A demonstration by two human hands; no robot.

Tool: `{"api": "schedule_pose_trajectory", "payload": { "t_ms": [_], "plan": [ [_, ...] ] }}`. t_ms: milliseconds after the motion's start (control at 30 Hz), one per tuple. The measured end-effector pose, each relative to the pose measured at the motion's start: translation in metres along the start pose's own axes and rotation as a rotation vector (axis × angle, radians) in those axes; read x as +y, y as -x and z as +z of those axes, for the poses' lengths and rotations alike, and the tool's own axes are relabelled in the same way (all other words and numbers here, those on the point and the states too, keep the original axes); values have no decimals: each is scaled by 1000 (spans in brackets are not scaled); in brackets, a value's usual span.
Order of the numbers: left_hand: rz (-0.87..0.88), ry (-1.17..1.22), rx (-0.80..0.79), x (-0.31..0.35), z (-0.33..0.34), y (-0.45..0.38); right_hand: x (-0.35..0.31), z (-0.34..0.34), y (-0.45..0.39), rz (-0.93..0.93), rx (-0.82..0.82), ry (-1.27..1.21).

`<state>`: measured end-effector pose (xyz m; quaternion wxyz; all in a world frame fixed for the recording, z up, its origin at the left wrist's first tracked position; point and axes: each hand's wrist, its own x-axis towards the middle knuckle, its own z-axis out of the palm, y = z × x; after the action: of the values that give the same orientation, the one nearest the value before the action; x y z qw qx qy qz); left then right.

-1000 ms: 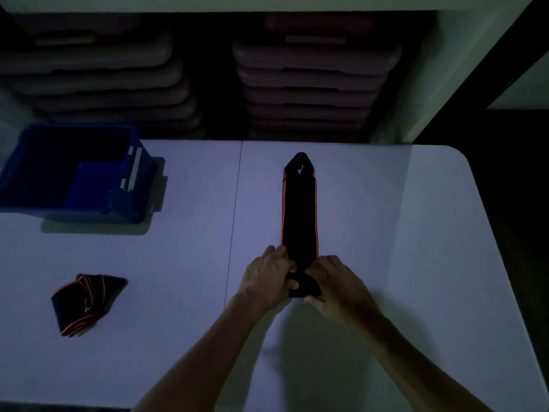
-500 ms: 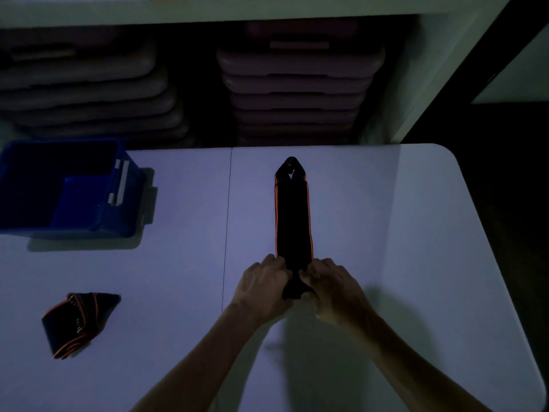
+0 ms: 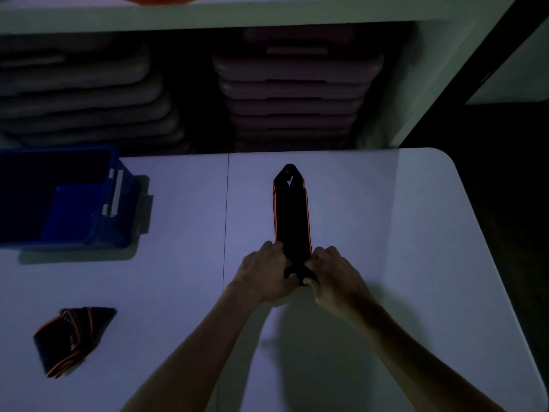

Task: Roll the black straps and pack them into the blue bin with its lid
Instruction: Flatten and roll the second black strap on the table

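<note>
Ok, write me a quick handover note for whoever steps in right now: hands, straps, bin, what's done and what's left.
Left hand and right hand: both grip the near end of the long strap, where a small roll has been started.
The rest of that strap lies flat on the white table, pointing away from the person.
Second strap: loosely bunched at the table's near left, not neatly rolled.
Blue bin: far left, open; no straps visible inside, and its interior is dark. Lid not identifiable.
Left to do: finish this roll, roll the second strap, pack both, fit the lid.
</note>
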<state>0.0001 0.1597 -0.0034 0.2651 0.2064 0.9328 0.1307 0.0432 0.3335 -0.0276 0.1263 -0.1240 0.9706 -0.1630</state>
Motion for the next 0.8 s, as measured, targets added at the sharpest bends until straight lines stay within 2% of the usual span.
{"api": "schedule_pose_trajectory", "payload": {
  "t_ms": [67,167,333,433,500,667,800],
  "plan": [
    [-4,-14,65,-1,2,-3,-3,0,-9,29,-5,13],
    [-55,68,162,-6,5,-8,-4,0,-16,75,59,-16],
    [-67,75,272,-5,11,-17,0,0,-19,66,166,-5],
    [-106,77,286,-3,10,-20,5,7,-14,-72,204,-6],
    [-134,57,294,-4,8,-22,11,9,-12,-129,173,-18],
    [-129,20,229,3,3,-23,18,-3,-25,-160,132,16],
    [-180,211,222,1,-1,-18,20,-16,-38,-156,57,54]
  ]
}}
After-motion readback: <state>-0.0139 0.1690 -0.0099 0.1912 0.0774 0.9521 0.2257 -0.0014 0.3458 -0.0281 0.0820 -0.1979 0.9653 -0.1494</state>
